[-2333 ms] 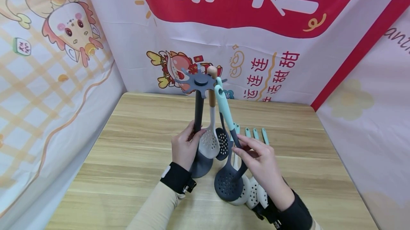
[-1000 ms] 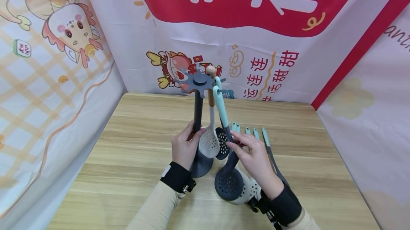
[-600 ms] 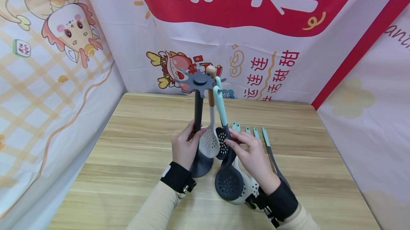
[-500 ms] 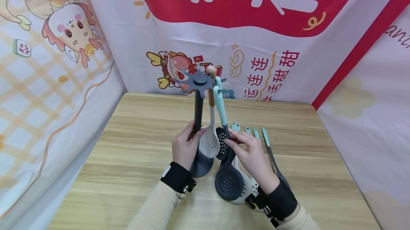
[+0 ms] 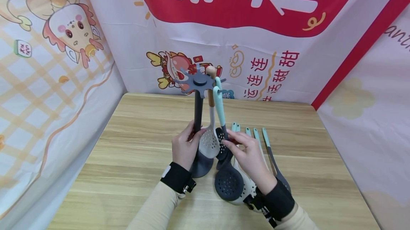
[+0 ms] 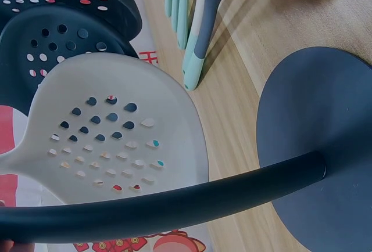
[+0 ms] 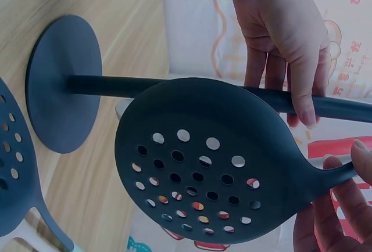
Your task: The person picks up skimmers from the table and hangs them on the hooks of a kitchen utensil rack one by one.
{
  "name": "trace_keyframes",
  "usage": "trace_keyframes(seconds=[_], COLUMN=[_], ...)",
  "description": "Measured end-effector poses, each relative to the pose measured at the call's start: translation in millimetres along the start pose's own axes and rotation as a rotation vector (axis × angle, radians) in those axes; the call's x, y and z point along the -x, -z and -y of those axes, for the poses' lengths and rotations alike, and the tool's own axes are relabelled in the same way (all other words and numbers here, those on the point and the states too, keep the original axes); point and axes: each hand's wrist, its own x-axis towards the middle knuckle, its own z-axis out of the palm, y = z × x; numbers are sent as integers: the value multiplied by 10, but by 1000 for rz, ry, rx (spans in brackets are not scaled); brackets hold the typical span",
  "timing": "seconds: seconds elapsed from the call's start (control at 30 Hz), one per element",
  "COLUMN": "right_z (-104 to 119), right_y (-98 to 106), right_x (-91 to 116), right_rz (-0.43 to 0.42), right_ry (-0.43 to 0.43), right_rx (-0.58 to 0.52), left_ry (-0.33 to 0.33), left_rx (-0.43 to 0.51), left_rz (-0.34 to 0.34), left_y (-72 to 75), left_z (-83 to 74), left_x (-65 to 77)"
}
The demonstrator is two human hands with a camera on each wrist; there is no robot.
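Observation:
My left hand [image 5: 185, 144] grips the black post of a utensil stand [image 5: 198, 111], which has a round base and a hooked top. With thumb and fingers my right hand [image 5: 248, 151] pinches the neck of a dark skimmer [image 7: 192, 165]. Its mint handle [image 5: 219, 107] reaches up to a hook on the right of the stand's top. Between the hands hangs a white slotted spoon [image 5: 209, 143] with a wooden handle. Behind it hangs another dark slotted utensil [image 5: 220, 137], partly covered. The right wrist view shows the left fingers curled round the post.
Several mint-handled utensils lie on the wooden table [image 5: 134, 159] under and beside my right arm. Among them are a dark skimmer [image 5: 229, 183], a white perforated one [image 5: 248, 189] partly beneath it, and a dark-necked utensil [image 5: 273, 160] farther right. Printed cloths [image 5: 192, 38] surround the table.
My right hand has shifted left with the skimmer, whose handle now hangs steeper and closer to the stand. The left hand stays on the post.

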Motion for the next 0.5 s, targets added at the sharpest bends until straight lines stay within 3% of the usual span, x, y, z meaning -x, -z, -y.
trace_keyframes(seconds=[0.5], right_z=[26], right_y=[-33], right_x=[7], right_rz=[17], right_ry=[-62], right_rx=[-7], left_ry=[-7], left_rx=[-22], left_rz=[-14], left_y=[-5], left_z=[-5], left_x=[7])
